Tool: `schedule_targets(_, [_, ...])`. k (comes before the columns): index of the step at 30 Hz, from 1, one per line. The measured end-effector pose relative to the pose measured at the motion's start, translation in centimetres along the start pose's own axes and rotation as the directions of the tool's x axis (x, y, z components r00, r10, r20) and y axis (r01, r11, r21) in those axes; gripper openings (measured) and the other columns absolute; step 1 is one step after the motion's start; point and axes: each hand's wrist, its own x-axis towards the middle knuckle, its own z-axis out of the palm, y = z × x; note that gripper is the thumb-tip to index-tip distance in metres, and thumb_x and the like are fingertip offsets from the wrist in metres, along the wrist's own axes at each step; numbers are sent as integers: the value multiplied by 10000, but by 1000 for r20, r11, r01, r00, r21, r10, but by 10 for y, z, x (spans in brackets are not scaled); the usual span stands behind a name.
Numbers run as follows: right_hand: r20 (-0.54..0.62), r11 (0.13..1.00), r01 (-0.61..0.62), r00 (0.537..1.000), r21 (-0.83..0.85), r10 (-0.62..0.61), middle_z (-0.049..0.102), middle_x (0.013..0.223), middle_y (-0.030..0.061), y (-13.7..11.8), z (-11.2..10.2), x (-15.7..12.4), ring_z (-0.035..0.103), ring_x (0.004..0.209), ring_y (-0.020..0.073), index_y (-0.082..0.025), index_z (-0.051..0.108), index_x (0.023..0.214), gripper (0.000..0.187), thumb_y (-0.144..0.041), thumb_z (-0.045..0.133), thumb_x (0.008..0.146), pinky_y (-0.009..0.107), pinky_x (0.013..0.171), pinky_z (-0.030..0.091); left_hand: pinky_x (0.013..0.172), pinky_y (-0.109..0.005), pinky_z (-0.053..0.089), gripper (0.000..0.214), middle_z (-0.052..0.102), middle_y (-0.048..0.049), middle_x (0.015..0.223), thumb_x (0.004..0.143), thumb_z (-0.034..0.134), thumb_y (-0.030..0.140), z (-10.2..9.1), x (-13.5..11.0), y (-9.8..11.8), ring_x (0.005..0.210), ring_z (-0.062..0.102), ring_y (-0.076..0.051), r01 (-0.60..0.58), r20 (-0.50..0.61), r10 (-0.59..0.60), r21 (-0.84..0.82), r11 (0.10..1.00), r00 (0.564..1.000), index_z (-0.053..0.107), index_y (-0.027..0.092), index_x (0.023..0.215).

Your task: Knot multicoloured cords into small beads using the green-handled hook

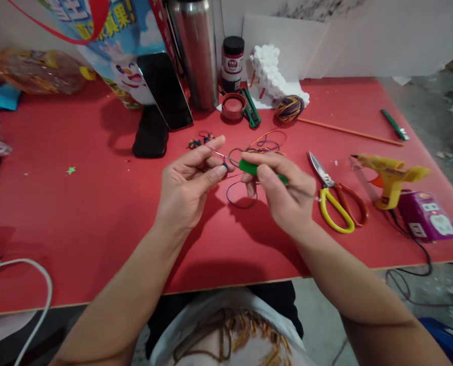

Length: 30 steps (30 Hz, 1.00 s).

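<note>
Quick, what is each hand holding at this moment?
Left hand: closed, pinching a small blue piece.
Right hand: closed around a green-handled tool.

Over the red worktop [97, 203], the left hand [186, 185] pinches a small blue bead [225, 165] with a thin wire, while the right hand [283, 195] grips a green-handled tool [255, 170]. Coloured cord loops [260, 145] lie just beyond; yellow-handled scissors [335, 198] and a glue gun [388, 178] sit to the right
</note>
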Motion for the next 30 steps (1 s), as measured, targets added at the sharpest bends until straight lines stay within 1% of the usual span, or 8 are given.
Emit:
schedule_targets(3, [82, 903, 324, 946, -282, -314, 827, 1083, 85, 0, 7, -4, 756, 958, 203, -220, 749, 1369, 327, -202, 617, 1070, 390, 895, 645, 688, -97, 575, 390, 724, 32, 759, 689, 1001, 111, 4, -2, -3, 695, 694, -41, 66, -10, -67, -63, 996, 998, 889, 173, 1058])
schedule_targets(6, [122, 867, 409, 912, -283, -391, 821, 1070, 79, 2, 7, -4, 753, 982, 206, -224, 720, 1410, 358, -183, 601, 1074, 396, 916, 641, 690, -98, 592, 467, 736, 35, 774, 659, 1016, 126, 1, 0, -1, 689, 698, -43, 193, 44, -190, -105, 975, 981, 885, 168, 1106])
schedule_targets(9, [84, 959, 251, 967, -133, -241, 769, 885, 29, 5, 2, -1, 717, 806, 173, -244, 758, 1371, 319, -229, 603, 1093, 394, 863, 632, 750, -108, 625, 486, 772, 23, 797, 647, 996, 103, -6, 3, 6, 742, 749, -69, 257, 106, -245, -118, 959, 964, 884, 164, 1116])
schedule_targets(12, [59, 994, 114, 992, 1, -113, 764, 870, 28, 7, -4, 1, 697, 766, 169, -271, 801, 1321, 288, -281, 627, 1092, 386, 810, 627, 783, -107, 632, 474, 785, 18, 797, 667, 937, 58, -13, 7, 12, 759, 771, -77, 266, 148, -248, -119, 957, 957, 878, 143, 1129])
schedule_targets(18, [74, 1000, 7, 997, 24, -8, 753, 843, 60, -3, -14, 5, 694, 776, 209, -291, 860, 1238, 253, -334, 695, 1052, 369, 674, 616, 675, -130, 602, 486, 729, -3, 711, 691, 842, 53, -23, 11, 20, 685, 696, -80, 321, 184, -297, -117, 940, 937, 862, 97, 1174])
schedule_targets(24, [134, 993, -57, 990, 102, 43, 771, 848, 56, -12, -27, 13, 705, 707, 172, -263, 891, 1158, 218, -337, 732, 1029, 316, 594, 588, 531, -144, 482, 480, 621, -26, 611, 663, 784, 91, -24, 11, 24, 612, 569, -84, 445, 279, -400, -120, 887, 873, 870, 36, 1132])
schedule_targets(27, [195, 970, -151, 974, 192, 113, 779, 832, 50, -16, -34, 18, 687, 669, 139, -255, 900, 1132, 195, -273, 744, 1017, 265, 547, 547, 506, -155, 433, 443, 587, -36, 572, 672, 763, 119, -24, 12, 23, 583, 515, -85, 472, 320, -422, -95, 876, 848, 885, 39, 1090])
schedule_targets(30, [220, 920, -274, 951, 281, 216, 783, 811, 49, -19, -38, 21, 681, 639, 123, -233, 910, 1074, 170, -260, 762, 993, 228, 486, 494, 541, -143, 466, 427, 646, -55, 616, 687, 770, 109, -28, 12, 20, 617, 564, -85, 492, 370, -430, -88, 866, 823, 892, 61, 1093])
